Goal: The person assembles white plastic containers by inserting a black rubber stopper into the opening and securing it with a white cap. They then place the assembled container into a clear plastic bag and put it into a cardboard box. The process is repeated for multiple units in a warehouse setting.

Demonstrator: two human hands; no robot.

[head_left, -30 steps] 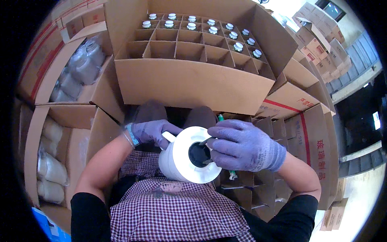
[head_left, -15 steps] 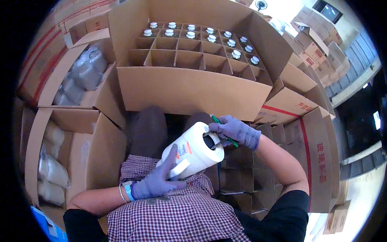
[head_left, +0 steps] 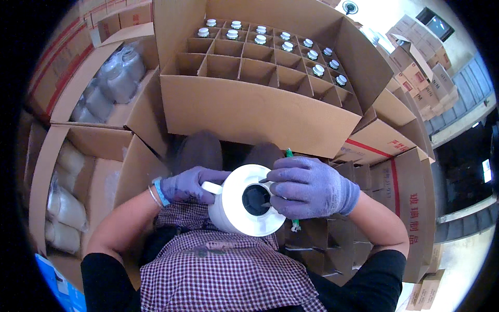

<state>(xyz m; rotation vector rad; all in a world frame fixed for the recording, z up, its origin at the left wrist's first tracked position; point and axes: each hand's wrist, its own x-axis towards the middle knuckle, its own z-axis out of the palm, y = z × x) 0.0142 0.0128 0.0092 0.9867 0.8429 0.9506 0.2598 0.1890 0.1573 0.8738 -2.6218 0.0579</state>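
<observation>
A white plastic jug-shaped vessel (head_left: 230,210) with a side handle is tilted over my lap, its round dark opening turned up toward me. My left hand (head_left: 189,185), in a purple-grey glove, is closed round the handle at the vessel's left. At the right rim, my gloved right hand (head_left: 314,188) grips a two-pronged tool (head_left: 289,153) whose green ends stick out above and below the fingers. Its dark prong tips reach the edge of the opening. The rest of the tool is hidden behind the hand.
Ahead stands a large divided carton (head_left: 254,112) holding several white-capped items (head_left: 261,39). Two open cartons at left contain plastic-wrapped pale vessels (head_left: 67,208). A carton with cardboard dividers (head_left: 312,234) lies close at my right, and stacked boxes (head_left: 416,67) stand farther back.
The vessel has turned so its opening faces up toward me and its handle points left. My left hand has moved from its side to the handle. My right hand has turned over the opening.
</observation>
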